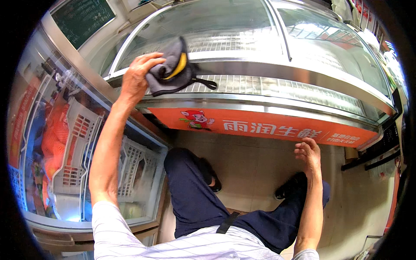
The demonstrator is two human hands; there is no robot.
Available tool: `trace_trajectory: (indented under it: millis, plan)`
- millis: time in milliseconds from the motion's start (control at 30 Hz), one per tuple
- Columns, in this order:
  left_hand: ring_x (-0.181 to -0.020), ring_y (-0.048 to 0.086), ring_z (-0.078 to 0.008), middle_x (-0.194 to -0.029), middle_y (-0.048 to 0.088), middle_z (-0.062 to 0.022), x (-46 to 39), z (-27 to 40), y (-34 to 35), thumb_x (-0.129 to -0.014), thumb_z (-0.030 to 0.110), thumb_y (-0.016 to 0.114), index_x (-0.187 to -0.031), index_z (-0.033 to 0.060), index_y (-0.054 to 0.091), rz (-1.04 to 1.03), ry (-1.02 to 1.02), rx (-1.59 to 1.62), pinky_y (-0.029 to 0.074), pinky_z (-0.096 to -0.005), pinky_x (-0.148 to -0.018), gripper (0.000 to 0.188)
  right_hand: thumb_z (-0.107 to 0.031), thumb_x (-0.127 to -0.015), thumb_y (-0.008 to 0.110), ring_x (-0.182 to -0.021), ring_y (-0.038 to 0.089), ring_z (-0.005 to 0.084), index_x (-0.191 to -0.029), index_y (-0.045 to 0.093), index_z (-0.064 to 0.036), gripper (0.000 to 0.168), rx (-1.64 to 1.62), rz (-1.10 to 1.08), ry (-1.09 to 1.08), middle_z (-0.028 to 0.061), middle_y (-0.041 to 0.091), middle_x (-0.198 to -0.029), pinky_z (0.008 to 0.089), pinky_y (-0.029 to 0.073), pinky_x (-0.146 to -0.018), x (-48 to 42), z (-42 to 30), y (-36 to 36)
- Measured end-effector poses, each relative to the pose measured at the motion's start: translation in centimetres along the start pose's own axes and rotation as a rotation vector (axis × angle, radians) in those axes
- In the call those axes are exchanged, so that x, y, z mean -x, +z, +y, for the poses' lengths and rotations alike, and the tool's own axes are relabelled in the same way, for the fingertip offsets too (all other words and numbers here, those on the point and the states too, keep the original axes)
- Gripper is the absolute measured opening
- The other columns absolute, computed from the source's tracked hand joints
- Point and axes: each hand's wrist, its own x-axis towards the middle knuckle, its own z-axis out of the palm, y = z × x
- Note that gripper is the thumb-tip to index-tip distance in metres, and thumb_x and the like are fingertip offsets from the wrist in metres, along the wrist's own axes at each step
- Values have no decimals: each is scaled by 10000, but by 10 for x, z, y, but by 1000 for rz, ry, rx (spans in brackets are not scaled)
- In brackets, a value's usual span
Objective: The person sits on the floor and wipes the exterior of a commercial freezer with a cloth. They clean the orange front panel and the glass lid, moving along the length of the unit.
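My left hand (pixel 138 76) holds a grey cloth (pixel 169 70) with black edging, a yellow strip and a black loop. The cloth is raised in front of the lower left part of a glass-fronted display refrigerator (pixel 243 66) with a metal rail; whether it touches the glass I cannot tell. White wire racks (pixel 247 85) show behind and below the rail. My right hand (pixel 308 152) is held near the orange front panel (pixel 211 120) of the refrigerator, fingers loosely curled, with nothing in it.
On the left stands a glass-door cooler (pixel 162 182) with white plastic baskets (pixel 78 146) and orange net bags (pixel 55 146) inside. A green chalkboard (pixel 83 21) hangs at the upper left. Dark metal bars (pixel 354 162) are at the right. My legs and shoes are on the tiled floor (pixel 253 162).
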Motion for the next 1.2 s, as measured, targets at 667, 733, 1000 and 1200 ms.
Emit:
trace_trajectory:
  millis: [667, 733, 1000, 1200]
  plan:
    - [-918, 676, -384, -976, 637, -151, 52, -93, -45, -872, 81, 569, -1019, 66, 597, -283, -301, -612, 546, -504, -759, 151, -177, -977, 573, -774, 658, 130, -1206, 579, -43, 266, 73, -60, 9, 70, 684, -961, 269, 513, -631, -2, -4, 13]
    - [-943, 673, -373, -981, 636, -147, 52, -82, -49, -865, 75, 579, -1012, 68, 593, -271, -305, -626, 548, -495, -758, 148, -178, -976, 575, -777, 658, 129, -1219, 576, -42, 278, 99, -61, 12, 69, 682, -962, 267, 507, -622, 0, -3, 13]
    - [-1040, 639, -336, -1114, 630, -127, 32, 54, -75, -752, -65, 547, -1160, 85, 621, -130, -67, -425, 551, -439, -797, 442, -154, -970, 635, -845, 680, 183, -1218, 618, 12, 299, 464, 3, -416, 131, 717, -980, 334, 555, -774, 1, 16, 24]
    - [-895, 634, -365, -948, 641, -159, 24, 171, -42, -695, -71, 577, -1105, 23, 592, -293, 134, -53, 536, -455, -733, 421, -180, -868, 771, -1097, 662, 312, -1266, 605, -10, 464, 431, -163, -942, 186, 669, -1168, 390, 528, -951, 83, -85, 94]
